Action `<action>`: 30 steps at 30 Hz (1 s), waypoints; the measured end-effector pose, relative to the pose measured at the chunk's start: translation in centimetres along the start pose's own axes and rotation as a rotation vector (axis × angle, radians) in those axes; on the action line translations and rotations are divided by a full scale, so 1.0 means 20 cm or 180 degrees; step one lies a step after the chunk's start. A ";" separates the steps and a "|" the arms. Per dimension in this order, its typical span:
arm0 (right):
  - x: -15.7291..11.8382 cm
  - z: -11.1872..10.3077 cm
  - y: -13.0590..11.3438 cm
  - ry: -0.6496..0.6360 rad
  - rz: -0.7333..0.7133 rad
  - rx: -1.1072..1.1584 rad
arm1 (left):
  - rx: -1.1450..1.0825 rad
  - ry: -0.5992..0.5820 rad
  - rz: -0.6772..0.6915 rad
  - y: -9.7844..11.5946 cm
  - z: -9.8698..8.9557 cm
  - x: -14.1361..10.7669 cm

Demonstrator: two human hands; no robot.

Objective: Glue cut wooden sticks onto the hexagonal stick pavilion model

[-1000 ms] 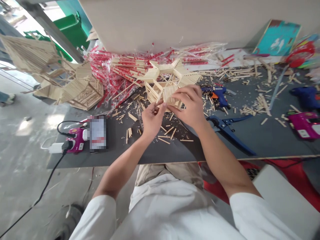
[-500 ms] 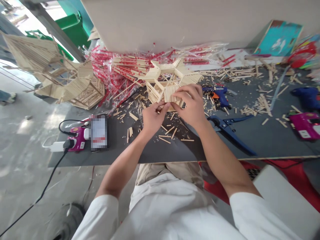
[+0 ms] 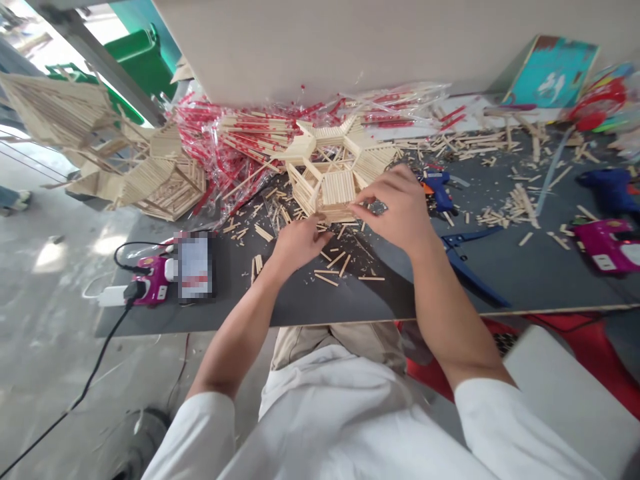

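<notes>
In front of me on the dark table stands a small model of a building, made of thin wooden sticks [image 3: 337, 187], with ribbed panels flaring around its top. My left hand [image 3: 299, 245] is at the model's near left edge, thumb and forefinger apart, fingertips by its base. At the lower right corner of the front panel, the thumb and forefinger of my right hand [image 3: 397, 205] come together. Whatever sits between those tips is too small to make out. Short cut sticks [image 3: 345, 265] lie scattered just below the model.
Blue cutting pliers [image 3: 470, 270] and a blue glue gun [image 3: 439, 190] lie to the right. Red-tipped sticks in plastic wrap [image 3: 250, 130] pile up behind. A larger stick model [image 3: 165, 183] stands left, above a phone [image 3: 195, 267] and a purple power strip [image 3: 153, 280].
Both hands have drawn away from the front panel, leaving its face uncovered. My left hand moved down and left; my right shifted right. The view has turned slightly.
</notes>
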State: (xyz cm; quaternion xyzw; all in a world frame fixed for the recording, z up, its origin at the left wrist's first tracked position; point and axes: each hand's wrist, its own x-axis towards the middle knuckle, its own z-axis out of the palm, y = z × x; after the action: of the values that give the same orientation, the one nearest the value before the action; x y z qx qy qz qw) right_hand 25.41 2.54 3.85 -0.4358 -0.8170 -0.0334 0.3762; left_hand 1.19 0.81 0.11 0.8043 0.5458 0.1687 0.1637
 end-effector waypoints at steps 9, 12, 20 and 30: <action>0.00 -0.09 -0.11 -0.0049 -0.0169 0.0277 | -0.0715 -0.0041 0.0228 0.02 -0.03 0.00; -0.01 -0.14 -0.13 -0.1291 -0.0073 0.0779 | -0.1684 -0.0914 0.0815 0.05 -0.11 -0.04; 0.01 -0.09 -0.16 -0.3771 0.0030 0.2114 | -0.2631 -0.3253 0.1614 0.12 -0.28 -0.08; 0.00 -0.02 -0.10 -0.2815 0.0716 0.3099 | -0.2859 -0.4050 0.1675 0.01 -0.41 -0.06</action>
State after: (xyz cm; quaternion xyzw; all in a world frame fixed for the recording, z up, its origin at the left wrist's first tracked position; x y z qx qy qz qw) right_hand 24.07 1.14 4.64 -0.2714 -0.7657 0.5605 0.1607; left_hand -2.82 0.36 7.36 0.7056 0.0227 -0.0844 0.7032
